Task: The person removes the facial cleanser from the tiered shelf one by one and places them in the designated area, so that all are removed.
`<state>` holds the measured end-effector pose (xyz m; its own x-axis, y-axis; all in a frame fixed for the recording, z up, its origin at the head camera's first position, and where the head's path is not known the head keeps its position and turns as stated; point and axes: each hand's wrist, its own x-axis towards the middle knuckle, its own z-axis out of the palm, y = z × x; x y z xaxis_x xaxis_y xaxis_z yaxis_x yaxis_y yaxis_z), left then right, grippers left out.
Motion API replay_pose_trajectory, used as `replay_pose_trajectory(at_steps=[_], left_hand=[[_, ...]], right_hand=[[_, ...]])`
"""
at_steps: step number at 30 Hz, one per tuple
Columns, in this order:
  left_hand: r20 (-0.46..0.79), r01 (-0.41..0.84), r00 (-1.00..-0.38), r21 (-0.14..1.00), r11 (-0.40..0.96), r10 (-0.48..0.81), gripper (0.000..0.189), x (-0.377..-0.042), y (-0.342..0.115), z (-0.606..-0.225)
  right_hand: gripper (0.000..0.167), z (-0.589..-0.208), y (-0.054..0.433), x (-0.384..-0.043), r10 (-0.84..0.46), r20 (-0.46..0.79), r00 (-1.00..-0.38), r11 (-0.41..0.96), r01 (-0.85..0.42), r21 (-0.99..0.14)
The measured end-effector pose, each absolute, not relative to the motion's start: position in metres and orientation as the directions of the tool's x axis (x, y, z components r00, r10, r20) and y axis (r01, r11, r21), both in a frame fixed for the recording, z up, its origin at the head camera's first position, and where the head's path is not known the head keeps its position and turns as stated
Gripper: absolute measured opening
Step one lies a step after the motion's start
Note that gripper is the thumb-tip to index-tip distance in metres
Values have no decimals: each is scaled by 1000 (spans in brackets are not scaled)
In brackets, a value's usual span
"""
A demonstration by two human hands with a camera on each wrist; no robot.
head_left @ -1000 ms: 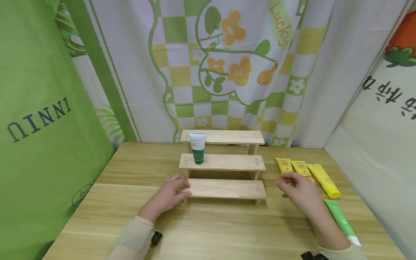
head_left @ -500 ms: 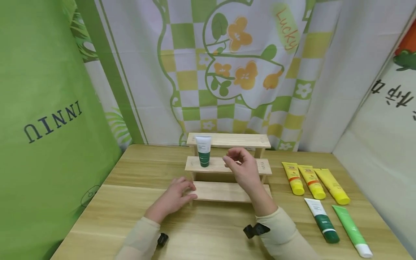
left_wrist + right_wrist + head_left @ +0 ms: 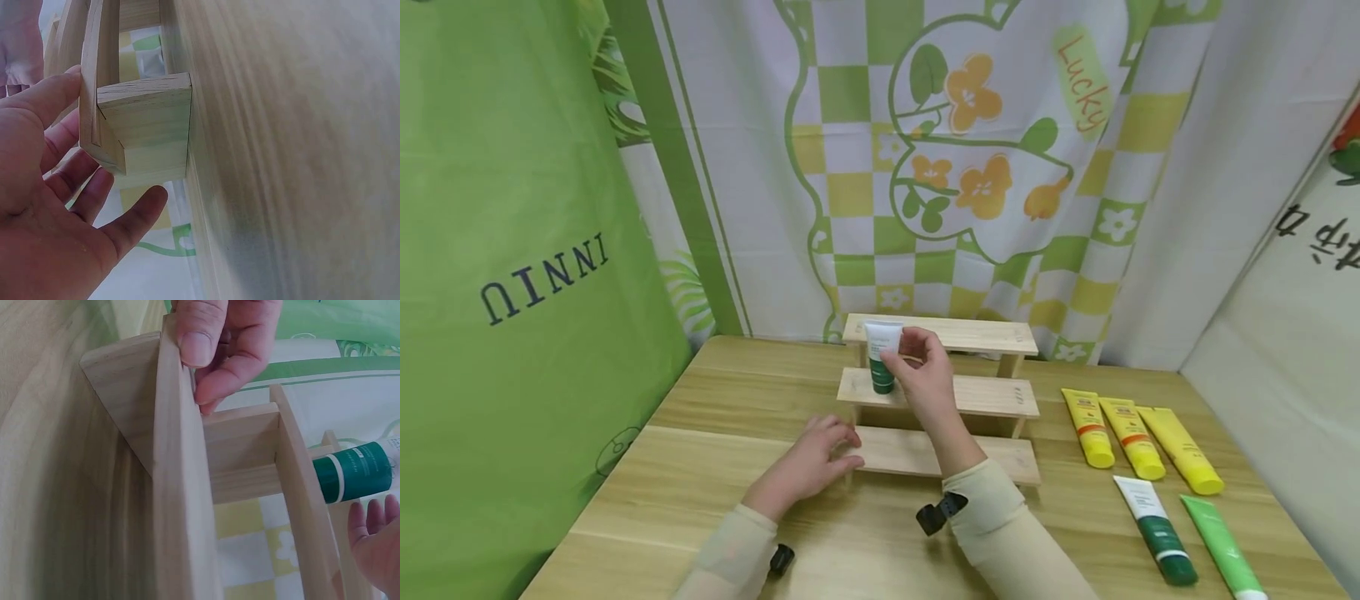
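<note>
A white-and-green squeeze tube (image 3: 883,377) stands upright on its green cap, on the left part of the middle shelf of a wooden three-step stand (image 3: 992,393). My right hand (image 3: 928,387) pinches it from the right, thumb across its front and fingers at its edge. In the right wrist view the tube (image 3: 359,472) shows its green lower part, and curled fingertips lie close beside it. My left hand (image 3: 812,458) holds the left end of the lowest shelf. In the left wrist view the thumb and fingers of the left hand (image 3: 56,206) straddle that board's corner, little finger stretched out.
On the right of the table lie several tubes: yellow ones (image 3: 1130,437), another white-and-green tube (image 3: 1156,532) and a light green tube (image 3: 1223,546). A patterned curtain (image 3: 955,167) hangs right behind the stand. A green cloth (image 3: 542,375) borders the left side.
My right hand has moved left from above the yellow tubes, past the stand's right part, to the tube on the middle shelf. My left hand keeps its place at the lowest shelf.
</note>
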<state>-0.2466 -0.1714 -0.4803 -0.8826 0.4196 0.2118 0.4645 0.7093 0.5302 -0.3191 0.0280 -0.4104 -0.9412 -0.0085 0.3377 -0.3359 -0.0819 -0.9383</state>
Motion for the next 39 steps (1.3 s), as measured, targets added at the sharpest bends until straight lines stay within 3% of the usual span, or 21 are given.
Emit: replay_pose_trajectory(at_steps=[11, 20, 29, 39], left_hand=[[233, 470, -881, 527, 708, 411, 20, -244, -171, -482], [216, 489, -869, 511, 707, 446, 25, -250, -166, -482], [166, 419, -902, 555, 719, 397, 23, -245, -173, -480], [123, 372, -920, 572, 731, 372, 21, -246, -167, -481]], right_hand=[[38, -418, 24, -324, -11, 312, -950, -146, -307, -940], [33, -417, 41, -309, 40, 376, -926, -131, -378, -917], [34, -410, 75, -283, 96, 386, -917, -237, -398, -886], [36, -397, 173, -249, 222, 302, -927, -19, -314, -949]])
